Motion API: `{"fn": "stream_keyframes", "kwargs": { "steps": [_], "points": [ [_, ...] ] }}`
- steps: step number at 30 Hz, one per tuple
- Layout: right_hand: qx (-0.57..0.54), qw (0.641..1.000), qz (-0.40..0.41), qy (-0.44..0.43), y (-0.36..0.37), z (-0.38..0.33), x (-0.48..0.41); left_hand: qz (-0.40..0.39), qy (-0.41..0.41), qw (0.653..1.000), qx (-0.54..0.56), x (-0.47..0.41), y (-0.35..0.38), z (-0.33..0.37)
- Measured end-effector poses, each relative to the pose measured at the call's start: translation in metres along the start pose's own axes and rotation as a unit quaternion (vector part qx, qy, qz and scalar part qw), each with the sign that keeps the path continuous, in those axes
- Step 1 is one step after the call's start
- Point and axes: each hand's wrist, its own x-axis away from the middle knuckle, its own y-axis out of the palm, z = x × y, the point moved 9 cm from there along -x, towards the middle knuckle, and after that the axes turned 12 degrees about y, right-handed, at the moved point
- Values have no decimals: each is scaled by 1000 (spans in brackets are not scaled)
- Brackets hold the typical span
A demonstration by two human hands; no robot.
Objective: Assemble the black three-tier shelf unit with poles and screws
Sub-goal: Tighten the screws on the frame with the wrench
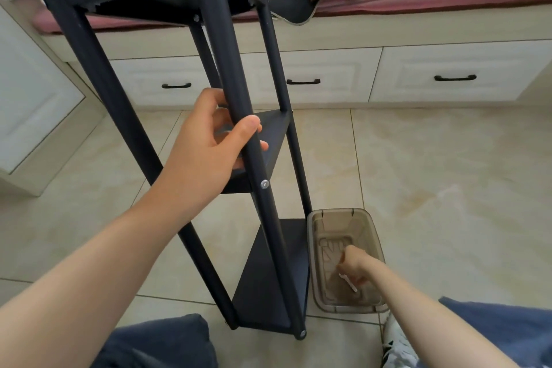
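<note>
Tiled floor (448, 173): smoky bin (331, 230) beside shelf unit (268, 278), drawers (454, 89) behind.

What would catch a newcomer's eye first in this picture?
The tall black shelf fills the middle, rising from the tiled floor, with the left hand gripping its front pole. At lower right, the right hand reaches into a clear brown bin beside the shelf's base, pinching a small white piece.
</note>
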Motion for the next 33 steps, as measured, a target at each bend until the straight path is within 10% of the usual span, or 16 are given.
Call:
{"fn": "stream_keyframes", "kwargs": {
  "steps": [19, 33],
  "points": [
    [142, 973, 182, -1, 20, -1, -35, -25, 43, 998, -40, 4, 15, 7],
    [200, 966, 159, -45, 27, 1, -34, -23, 49, 996, -64, 0, 3, 3]
  ]
}}
